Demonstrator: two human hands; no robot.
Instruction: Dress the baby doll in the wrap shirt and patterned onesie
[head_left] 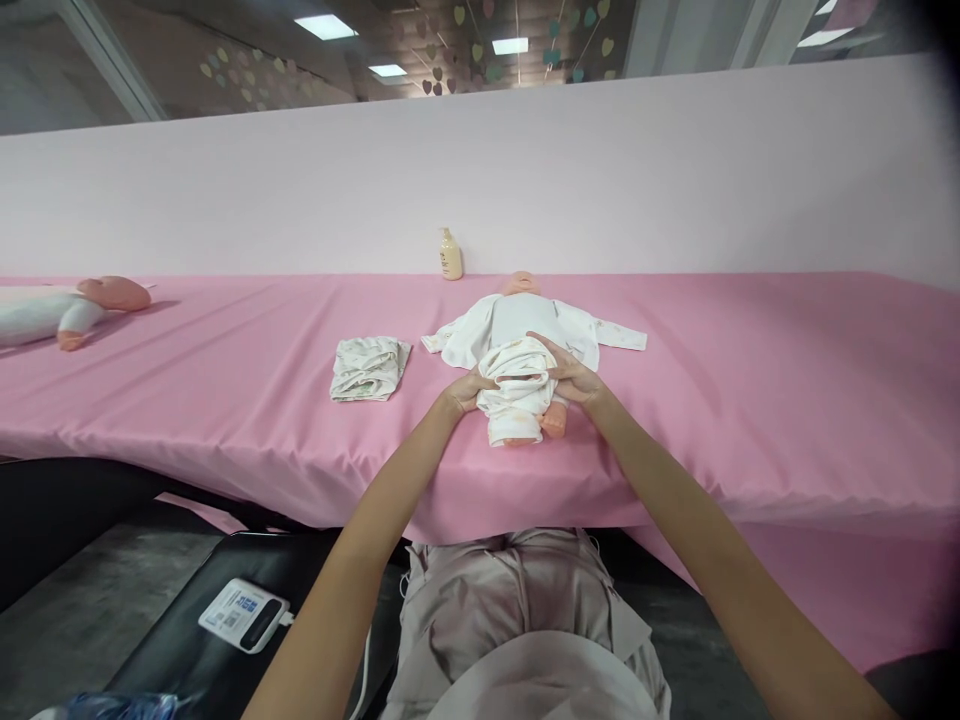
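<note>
A baby doll (523, 284) lies on its back on the pink-covered table, head toward the wall. Its white top (529, 322) has both sleeves spread out sideways. Bunched white patterned baby pants (517, 385) sit over the doll's legs, and one bare foot (554, 420) shows beside them. My left hand (472, 387) grips the left edge of the pants, thumb on the cloth. On the other side, my right hand (568, 372) grips the upper right edge with its fingers over the fabric.
A folded patterned cloth (370, 368) lies left of the doll. Behind stands a cream pump bottle (451, 255) near the white wall. Another doll (79, 308) lies at far left. Below the table, a power bank (246, 615) rests on a black seat (195, 600).
</note>
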